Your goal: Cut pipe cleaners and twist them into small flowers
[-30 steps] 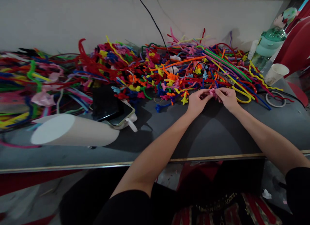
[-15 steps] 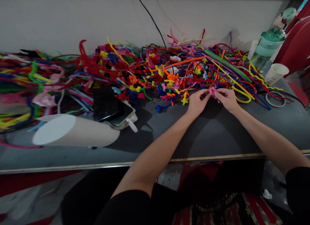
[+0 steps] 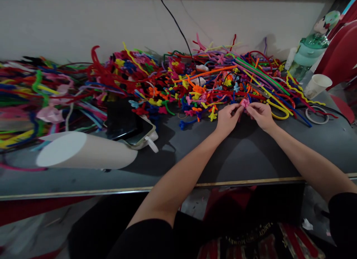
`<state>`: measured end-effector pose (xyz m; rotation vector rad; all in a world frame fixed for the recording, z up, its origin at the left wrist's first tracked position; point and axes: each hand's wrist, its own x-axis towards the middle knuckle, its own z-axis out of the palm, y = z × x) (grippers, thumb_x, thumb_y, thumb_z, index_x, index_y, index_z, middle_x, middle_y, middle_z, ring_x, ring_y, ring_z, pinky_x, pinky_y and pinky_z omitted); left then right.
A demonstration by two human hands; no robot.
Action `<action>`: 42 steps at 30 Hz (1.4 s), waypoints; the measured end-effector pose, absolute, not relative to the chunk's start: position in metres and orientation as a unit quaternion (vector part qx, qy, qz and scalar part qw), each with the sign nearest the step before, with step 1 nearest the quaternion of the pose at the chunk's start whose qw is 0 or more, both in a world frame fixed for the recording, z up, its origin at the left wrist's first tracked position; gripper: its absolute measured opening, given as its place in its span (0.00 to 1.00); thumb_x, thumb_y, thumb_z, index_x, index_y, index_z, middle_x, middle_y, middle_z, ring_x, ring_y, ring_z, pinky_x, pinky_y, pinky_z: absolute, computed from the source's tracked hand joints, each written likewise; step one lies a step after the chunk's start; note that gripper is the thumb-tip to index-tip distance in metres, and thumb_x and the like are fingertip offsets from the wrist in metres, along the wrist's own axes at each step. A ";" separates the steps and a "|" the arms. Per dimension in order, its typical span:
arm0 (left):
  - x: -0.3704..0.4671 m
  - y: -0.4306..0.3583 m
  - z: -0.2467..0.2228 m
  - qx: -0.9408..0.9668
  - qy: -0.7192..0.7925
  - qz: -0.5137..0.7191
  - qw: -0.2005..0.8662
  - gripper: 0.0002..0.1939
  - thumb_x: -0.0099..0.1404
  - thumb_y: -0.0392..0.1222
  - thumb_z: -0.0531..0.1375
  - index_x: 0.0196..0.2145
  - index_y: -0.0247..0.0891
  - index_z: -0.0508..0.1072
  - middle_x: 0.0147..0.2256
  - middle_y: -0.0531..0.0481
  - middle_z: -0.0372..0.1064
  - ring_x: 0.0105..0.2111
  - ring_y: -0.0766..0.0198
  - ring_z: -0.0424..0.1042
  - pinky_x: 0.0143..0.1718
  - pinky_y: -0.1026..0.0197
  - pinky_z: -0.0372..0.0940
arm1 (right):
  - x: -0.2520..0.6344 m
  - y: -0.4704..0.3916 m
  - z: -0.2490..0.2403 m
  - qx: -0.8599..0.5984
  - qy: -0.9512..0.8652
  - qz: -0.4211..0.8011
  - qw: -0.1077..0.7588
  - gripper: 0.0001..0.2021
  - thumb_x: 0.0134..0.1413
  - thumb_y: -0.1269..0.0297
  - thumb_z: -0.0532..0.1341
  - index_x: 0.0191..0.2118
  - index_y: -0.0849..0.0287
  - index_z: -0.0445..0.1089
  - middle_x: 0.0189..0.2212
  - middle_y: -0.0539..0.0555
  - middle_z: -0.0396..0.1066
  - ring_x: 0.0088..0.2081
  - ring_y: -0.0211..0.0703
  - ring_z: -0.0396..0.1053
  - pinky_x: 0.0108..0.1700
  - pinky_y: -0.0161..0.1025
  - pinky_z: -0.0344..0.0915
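Between my two hands is a small pink pipe-cleaner flower (image 3: 245, 103), held just above the dark table. My left hand (image 3: 228, 118) pinches it from the left with thumb and forefinger. From the other side, my right hand (image 3: 261, 115) has its fingertips closed on the same flower. Parts of the flower are covered by the fingers. Right behind it lies a heap of coloured pipe cleaners (image 3: 262, 78), with small twisted flowers in several colours, among them a yellow one (image 3: 213, 113) left of my left hand.
A white paper roll (image 3: 92, 151) lies at the left, beside a phone (image 3: 142, 132) and a dark flat device (image 3: 122, 119). At the right stand a paper cup (image 3: 318, 85) and a green bottle (image 3: 310, 52); a roll of tape (image 3: 317, 115) lies nearer. A black cable (image 3: 175, 23) hangs down the wall.
The pink flower has turned slightly between my fingertips, and my fingers have shifted a little on it. Both arms stay nearly in place.
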<state>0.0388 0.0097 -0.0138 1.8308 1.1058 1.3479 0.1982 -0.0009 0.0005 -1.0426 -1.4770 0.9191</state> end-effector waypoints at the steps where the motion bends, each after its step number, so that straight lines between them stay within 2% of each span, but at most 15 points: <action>1: 0.039 0.010 -0.014 0.694 0.416 0.510 0.293 0.17 0.66 0.54 0.59 0.36 0.38 0.79 0.33 0.47 0.77 0.29 0.63 0.71 0.32 0.61 0.63 | 0.198 -0.001 0.000 -0.441 -0.624 0.374 0.526 0.22 0.46 0.42 0.65 0.29 0.60 0.74 0.21 0.49 0.67 0.21 0.33 0.60 0.24 0.34 0.58; 5: 0.038 0.009 -0.015 0.699 0.408 0.521 0.269 0.18 0.66 0.55 0.59 0.38 0.38 0.79 0.36 0.45 0.78 0.33 0.62 0.73 0.35 0.60 0.65 | 0.198 -0.001 -0.002 -0.448 -0.634 0.328 0.538 0.21 0.49 0.44 0.64 0.30 0.61 0.75 0.23 0.51 0.70 0.24 0.34 0.63 0.26 0.34 0.60; 9: 0.038 0.008 -0.015 0.703 0.397 0.529 0.263 0.21 0.69 0.56 0.54 0.40 0.36 0.78 0.38 0.44 0.78 0.37 0.61 0.75 0.39 0.60 0.67 | 0.199 0.000 -0.006 -0.441 -0.649 0.299 0.543 0.20 0.52 0.45 0.63 0.31 0.60 0.76 0.23 0.51 0.71 0.23 0.35 0.64 0.25 0.34 0.61; 12: 0.037 0.008 -0.015 0.706 0.394 0.538 0.238 0.22 0.70 0.56 0.53 0.40 0.36 0.78 0.37 0.44 0.78 0.37 0.61 0.75 0.40 0.59 0.68 | 0.200 -0.001 -0.007 -0.429 -0.661 0.311 0.531 0.20 0.55 0.45 0.62 0.32 0.60 0.75 0.22 0.50 0.69 0.22 0.34 0.62 0.24 0.34 0.60; 18: 0.036 0.006 -0.010 0.754 0.355 0.520 0.188 0.18 0.70 0.52 0.55 0.40 0.38 0.79 0.35 0.46 0.79 0.35 0.62 0.74 0.41 0.58 0.67 | 0.201 0.000 -0.007 -0.434 -0.670 0.305 0.519 0.23 0.58 0.43 0.57 0.28 0.60 0.71 0.19 0.49 0.65 0.19 0.34 0.60 0.23 0.34 0.56; 24: 0.036 0.005 -0.010 0.732 0.401 0.525 0.167 0.17 0.69 0.52 0.57 0.42 0.38 0.78 0.37 0.45 0.78 0.37 0.62 0.74 0.42 0.58 0.67 | 0.201 -0.001 -0.007 -0.458 -0.754 0.117 0.457 0.18 0.63 0.51 0.55 0.34 0.58 0.75 0.27 0.54 0.74 0.27 0.40 0.68 0.31 0.37 0.63; 28: 0.035 0.008 -0.013 0.737 0.407 0.520 0.143 0.18 0.71 0.51 0.55 0.46 0.38 0.77 0.37 0.45 0.78 0.36 0.62 0.74 0.41 0.58 0.67 | 0.201 -0.001 -0.008 -0.443 -0.775 0.099 0.440 0.14 0.63 0.57 0.55 0.40 0.58 0.76 0.34 0.56 0.78 0.35 0.44 0.74 0.38 0.39 0.67; 33: 0.033 0.009 -0.011 0.738 0.399 0.529 0.129 0.17 0.71 0.51 0.55 0.40 0.38 0.79 0.37 0.45 0.78 0.37 0.61 0.74 0.42 0.58 0.67 | 0.202 -0.001 -0.008 -0.425 -0.792 0.101 0.427 0.14 0.64 0.60 0.54 0.41 0.59 0.75 0.33 0.56 0.77 0.36 0.44 0.74 0.40 0.39 0.68; 37: 0.034 0.011 -0.012 0.716 0.412 0.536 0.173 0.18 0.68 0.55 0.57 0.37 0.38 0.79 0.33 0.46 0.78 0.33 0.62 0.72 0.37 0.60 0.66 | 0.203 -0.001 -0.006 -0.432 -0.786 0.114 0.428 0.14 0.65 0.59 0.53 0.40 0.59 0.74 0.32 0.56 0.77 0.34 0.43 0.73 0.38 0.39 0.67; 40: 0.035 0.016 -0.016 0.673 0.409 0.548 0.282 0.20 0.64 0.58 0.60 0.37 0.37 0.80 0.34 0.45 0.78 0.32 0.62 0.73 0.33 0.61 0.65 | 0.205 0.002 -0.005 -0.411 -0.780 0.171 0.440 0.15 0.64 0.56 0.54 0.37 0.59 0.75 0.29 0.55 0.76 0.30 0.40 0.71 0.34 0.37 0.66; 42: 0.036 0.019 -0.019 0.636 0.386 0.555 0.371 0.22 0.60 0.60 0.62 0.35 0.37 0.81 0.34 0.46 0.78 0.33 0.62 0.75 0.34 0.61 0.67 | 0.207 0.004 -0.005 -0.402 -0.767 0.214 0.452 0.16 0.63 0.54 0.55 0.36 0.59 0.75 0.28 0.54 0.75 0.26 0.38 0.69 0.31 0.36 0.64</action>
